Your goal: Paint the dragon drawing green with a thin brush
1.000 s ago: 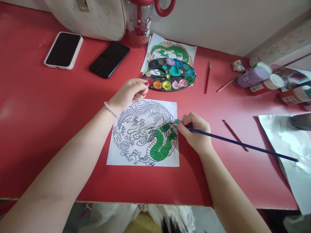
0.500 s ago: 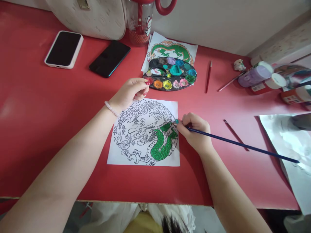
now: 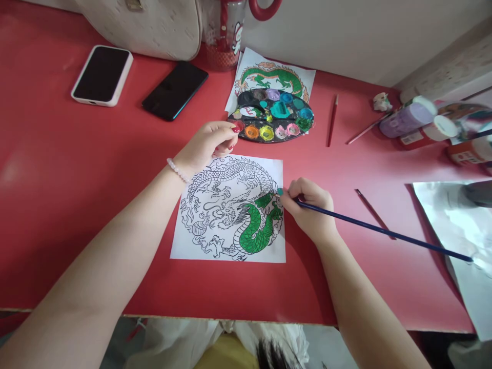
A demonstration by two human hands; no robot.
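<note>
A white sheet with a black dragon outline point(image 3: 226, 205), partly painted green at the lower right, lies on the red table point(image 3: 77, 205). My right hand point(image 3: 309, 209) is closed on a long blue paintbrush point(image 3: 384, 233), its tip touching the sheet's right edge near the green part. My left hand point(image 3: 207, 145), fingers curled, rests on the sheet's top left corner, a bead bracelet on the wrist. Just beyond it lies a black paint palette point(image 3: 271, 116) with several coloured wells.
A finished dragon picture point(image 3: 274, 74) lies under the palette. Two phones point(image 3: 102, 75) point(image 3: 175, 90) lie at the back left by a beige bag point(image 3: 146, 25) and a cup. Loose brushes point(image 3: 332, 120) point(image 3: 374, 214), paint bottles point(image 3: 407, 120) and foil point(image 3: 449, 220) sit right.
The view has shifted slightly; both hands hold about the same places, with the brush tip still at the sheet's right edge.
</note>
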